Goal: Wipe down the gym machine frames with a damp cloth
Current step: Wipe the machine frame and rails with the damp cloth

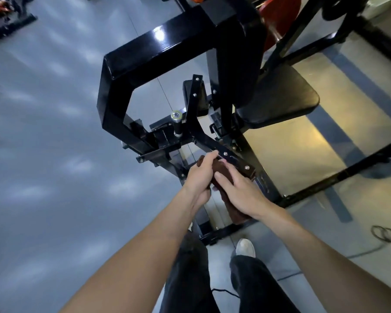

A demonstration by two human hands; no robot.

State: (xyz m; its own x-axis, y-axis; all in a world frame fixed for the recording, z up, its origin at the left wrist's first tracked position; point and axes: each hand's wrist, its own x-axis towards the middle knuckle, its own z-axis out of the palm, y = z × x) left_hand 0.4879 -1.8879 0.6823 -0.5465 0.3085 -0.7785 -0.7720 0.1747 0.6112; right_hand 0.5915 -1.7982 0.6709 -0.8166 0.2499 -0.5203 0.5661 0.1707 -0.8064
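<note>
— Head view: why is the brown cloth [221, 175] held by both hands at once?

— It is judged that the cloth is being folded or bunched so that it can be wrapped on the narrow bolted bar [215, 144] of the black machine frame [115, 91]. The bar slopes down toward the person, so the cloth is brought to its lower end, where the hands meet.

— How are the fingers placed?

— The left hand [200, 177] is curled, and an upper edge of the cloth is pinched between its thumb and fingers, close against the bar. The right hand [237, 192] is laid over the cloth with fingers together and slightly bent; the cloth is gripped beneath its palm.

— Where does the cloth lie relative to them?

— It is seen between the two hands, and its tail hangs below the right wrist. Whether the cloth is already touching the bar cannot be told for certain, since the hands cover that place.

— And the seat pad [278, 98]?

— It is well apart from the hands, higher up the frame.
</note>
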